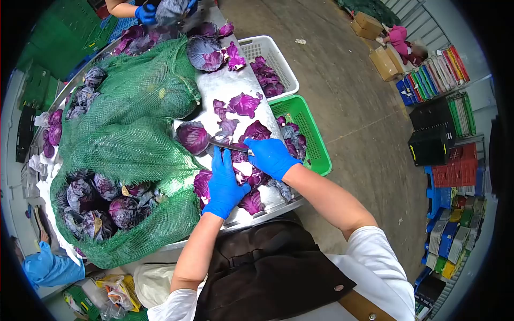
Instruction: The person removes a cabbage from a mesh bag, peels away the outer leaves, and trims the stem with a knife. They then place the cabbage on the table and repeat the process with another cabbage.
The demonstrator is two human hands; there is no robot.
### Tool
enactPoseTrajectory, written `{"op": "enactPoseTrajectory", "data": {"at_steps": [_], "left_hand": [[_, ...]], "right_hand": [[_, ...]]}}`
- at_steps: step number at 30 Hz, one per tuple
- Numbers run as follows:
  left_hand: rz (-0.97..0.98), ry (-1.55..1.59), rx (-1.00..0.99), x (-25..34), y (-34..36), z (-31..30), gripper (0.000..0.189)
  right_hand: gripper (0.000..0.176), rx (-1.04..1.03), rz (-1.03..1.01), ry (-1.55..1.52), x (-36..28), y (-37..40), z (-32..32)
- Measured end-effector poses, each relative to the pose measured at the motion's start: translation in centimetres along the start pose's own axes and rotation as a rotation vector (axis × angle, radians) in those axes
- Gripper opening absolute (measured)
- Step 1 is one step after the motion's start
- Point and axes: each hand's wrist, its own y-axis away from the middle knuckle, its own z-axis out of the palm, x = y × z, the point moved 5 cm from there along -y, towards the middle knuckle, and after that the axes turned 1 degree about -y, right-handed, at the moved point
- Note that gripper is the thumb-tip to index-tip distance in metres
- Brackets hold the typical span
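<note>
My right hand, in a blue glove, is closed round the handle of a knife. The blade points left, its tip at a red cabbage lying on the metal table. Just below the blade, my gloved left hand rests with fingers stretched out over loose purple leaves. More trimmed leaves lie above and around both hands. Left of them, a green mesh sack spreads over the table, with several cabbages in its opening.
A green basket and a white basket with leaves stand along the table's right side. Across the table top, a co-worker's blue-gloved hand is at a cabbage. Another person in blue is at lower left. Crates line the right wall.
</note>
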Motion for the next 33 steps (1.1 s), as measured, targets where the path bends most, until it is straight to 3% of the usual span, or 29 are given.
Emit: {"op": "enactPoseTrajectory", "data": {"at_steps": [7,9,11,13,15,17,20,23,27,33], "left_hand": [[0.056,0.058,0.027,-1.2,0.0,0.9,0.114],[0.153,0.073,-0.004,-1.2,0.9,0.6,0.113],[0.191,0.17,0.001,-3.3,2.9,1.1,0.11],[0.17,0.239,-0.014,-4.2,2.6,1.1,0.107],[0.188,0.262,-0.065,-4.3,2.0,0.5,0.109],[0.202,0.215,-0.031,-3.9,2.2,-0.2,0.112],[-0.07,0.855,0.049,-6.5,3.3,2.2,0.113],[-0.199,0.6,0.249,-5.9,2.9,2.4,0.1],[-0.099,0.522,0.282,-4.7,2.5,1.9,0.096],[-0.011,0.529,0.226,-4.4,1.4,2.5,0.097]], "right_hand": [[0.018,-0.01,0.099,-0.108,2.3,-3.0,0.2],[0.028,0.016,0.291,-0.133,9.1,-3.4,1.7],[0.033,-0.141,0.3,-0.154,11.4,-3.0,2.8],[0.039,-0.026,0.393,-0.326,11.0,-1.5,2.8],[0.04,-0.074,0.265,-0.061,10.6,-1.9,2.8],[0.046,0.104,0.272,-0.128,7.1,0.4,-0.9],[0.053,0.259,0.13,-0.213,2.4,2.7,-5.5],[0.054,-0.301,0.075,-0.006,-1.1,5.2,-7.2],[0.058,-0.412,0.033,0.042,-0.8,6.5,-6.5],[0.059,-0.294,0.051,0.074,0.3,5.2,-7.6]]}}
